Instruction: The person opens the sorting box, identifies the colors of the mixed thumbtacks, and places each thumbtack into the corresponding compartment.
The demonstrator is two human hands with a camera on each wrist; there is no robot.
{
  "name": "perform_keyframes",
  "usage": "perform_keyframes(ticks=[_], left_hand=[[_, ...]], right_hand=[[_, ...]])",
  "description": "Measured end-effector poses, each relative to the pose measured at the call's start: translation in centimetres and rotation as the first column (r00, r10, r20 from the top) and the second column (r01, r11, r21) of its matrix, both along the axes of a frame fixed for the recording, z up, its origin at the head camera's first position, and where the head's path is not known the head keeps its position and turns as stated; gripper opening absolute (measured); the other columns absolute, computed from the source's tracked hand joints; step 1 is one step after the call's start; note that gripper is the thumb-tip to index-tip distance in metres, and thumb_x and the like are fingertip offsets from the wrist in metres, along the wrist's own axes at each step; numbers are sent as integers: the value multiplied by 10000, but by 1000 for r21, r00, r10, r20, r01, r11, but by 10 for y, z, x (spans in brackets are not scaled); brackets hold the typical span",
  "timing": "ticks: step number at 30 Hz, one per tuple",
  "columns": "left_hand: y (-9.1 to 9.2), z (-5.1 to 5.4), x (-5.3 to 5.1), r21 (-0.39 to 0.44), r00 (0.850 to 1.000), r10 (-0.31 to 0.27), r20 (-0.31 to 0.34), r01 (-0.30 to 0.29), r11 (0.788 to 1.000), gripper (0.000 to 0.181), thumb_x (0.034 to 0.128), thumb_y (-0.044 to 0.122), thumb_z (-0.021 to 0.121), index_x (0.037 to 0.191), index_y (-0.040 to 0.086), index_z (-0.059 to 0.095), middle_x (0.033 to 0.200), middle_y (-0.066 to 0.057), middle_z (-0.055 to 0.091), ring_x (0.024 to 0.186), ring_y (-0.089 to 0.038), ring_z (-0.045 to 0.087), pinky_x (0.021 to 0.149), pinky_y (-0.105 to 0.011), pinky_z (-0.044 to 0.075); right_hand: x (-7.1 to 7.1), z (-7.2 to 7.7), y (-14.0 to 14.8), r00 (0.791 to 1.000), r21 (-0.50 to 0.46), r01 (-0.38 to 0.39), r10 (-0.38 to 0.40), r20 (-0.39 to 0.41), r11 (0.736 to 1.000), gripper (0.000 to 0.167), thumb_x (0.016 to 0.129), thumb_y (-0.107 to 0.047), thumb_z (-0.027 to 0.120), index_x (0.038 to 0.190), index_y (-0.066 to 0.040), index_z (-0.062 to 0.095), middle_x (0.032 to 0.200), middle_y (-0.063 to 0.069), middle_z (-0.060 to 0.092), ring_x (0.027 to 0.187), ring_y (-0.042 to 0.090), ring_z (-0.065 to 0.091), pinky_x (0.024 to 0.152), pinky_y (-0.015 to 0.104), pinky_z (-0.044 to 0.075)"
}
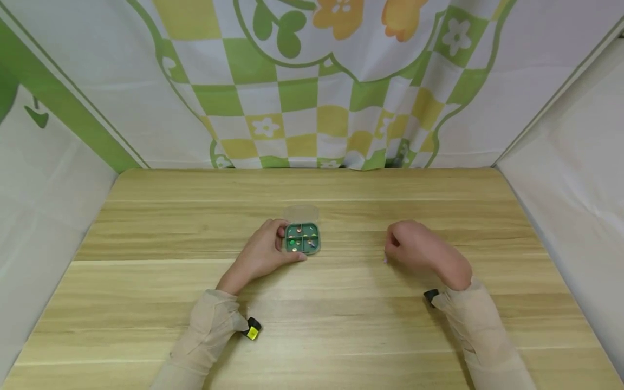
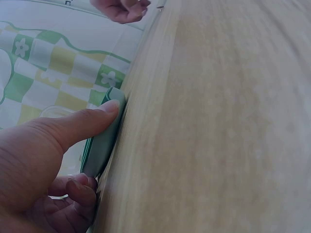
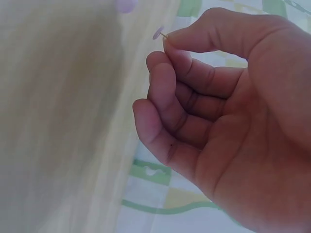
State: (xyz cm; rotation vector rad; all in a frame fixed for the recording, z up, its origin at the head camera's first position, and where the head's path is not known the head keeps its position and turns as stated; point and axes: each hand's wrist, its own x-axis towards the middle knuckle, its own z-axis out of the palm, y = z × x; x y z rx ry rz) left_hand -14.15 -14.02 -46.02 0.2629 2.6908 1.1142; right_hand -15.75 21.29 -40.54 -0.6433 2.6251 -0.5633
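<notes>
A small green compartment box (image 1: pixel 303 252) lies on the table with its clear lid (image 1: pixel 301 213) folded back. Several small coloured pieces sit in its four-part tray. My left hand (image 1: pixel 263 248) grips the box from the left, the thumb (image 2: pixel 92 125) along its near side and the fingers at its left end. Off to the right, a little above the tabletop, my right hand (image 1: pixel 414 246) pinches a lilac-headed thumbtack (image 3: pixel 157 33) by its pin between thumb and index finger. The other fingers are loosely curled.
A blurred lilac spot (image 3: pixel 126 5) shows on the wooden table (image 1: pixel 341 325) near the right hand. Patterned cloth (image 1: pixel 302 97) hangs behind the table, with white cloth at both sides. Black straps with small fittings (image 1: pixel 252 329) are on the wrists.
</notes>
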Motion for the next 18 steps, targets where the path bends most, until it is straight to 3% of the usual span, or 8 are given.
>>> perform_keyframes(ticks=[5, 10, 18], left_hand=[[-1, -1, 1, 2, 1000, 1, 10, -1, 1000, 824, 788, 417, 930, 1401, 24, 544, 1128, -99, 587, 884, -190, 541, 756, -285, 474], [0, 0, 1, 7, 1000, 1, 11, -1, 1000, 829, 785, 415, 931, 1407, 30, 541, 1131, -96, 592, 880, -189, 544, 761, -297, 479], [0, 3, 0, 10, 1000, -4, 6, 4, 1000, 829, 788, 418, 929, 1409, 29, 541, 1130, -96, 587, 881, -189, 541, 762, -297, 480]], right_hand=[[-4, 10, -8, 999, 1, -22, 22, -39, 1000, 201, 969, -81, 547, 789, -118, 630, 703, -9, 597, 604, 108, 477, 602, 272, 416], [-6, 17, -18, 999, 9, -22, 22, -23, 1000, 227, 984, -86, 527, 783, -133, 622, 696, -13, 565, 606, 118, 457, 627, 282, 408], [-9, 20, -30, 998, 8, -41, 41, -40, 999, 207, 987, -103, 551, 805, -135, 645, 717, -15, 617, 613, 112, 498, 645, 279, 438]])
